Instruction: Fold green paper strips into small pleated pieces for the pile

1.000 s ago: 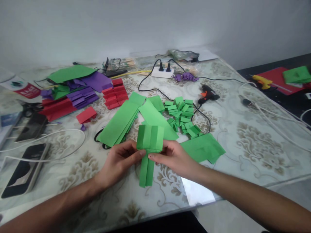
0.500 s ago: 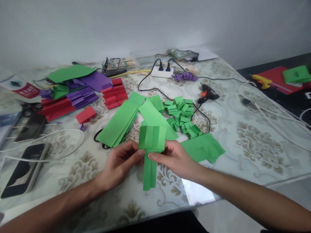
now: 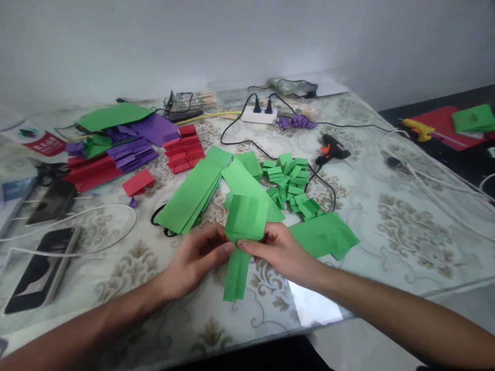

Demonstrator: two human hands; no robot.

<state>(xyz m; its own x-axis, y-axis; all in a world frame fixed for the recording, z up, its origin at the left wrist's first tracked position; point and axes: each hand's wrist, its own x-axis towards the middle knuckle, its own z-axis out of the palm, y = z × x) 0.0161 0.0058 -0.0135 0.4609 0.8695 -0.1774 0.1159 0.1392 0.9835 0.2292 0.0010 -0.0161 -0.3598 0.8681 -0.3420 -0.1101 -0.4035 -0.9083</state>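
Between my two hands is a creased piece of green paper [image 3: 246, 215], wide at the top with a narrower folded strip hanging below. My left hand [image 3: 201, 257] pinches its left side where wide and narrow parts meet. My right hand [image 3: 276, 250] grips the same spot from the right, thumb across the front; the fingers behind the paper are partly hidden. Just beyond lie a fanned stack of green paper strips [image 3: 189, 196] and a pile of small folded green pieces [image 3: 288, 180]. Further green sheets [image 3: 328, 234] rest by my right wrist.
Red folded paper [image 3: 183, 149] and purple paper [image 3: 133, 153] lie at the back left. A phone [image 3: 40, 270] and a white cable sit at left. A power strip [image 3: 259, 114], a black glue gun [image 3: 333, 149] and its cord are behind; a yellow glue gun [image 3: 419, 130] is far right.
The held green paper has tilted, its lower strip swinging slightly left and its top moving slightly right. Both hands keep their grip.
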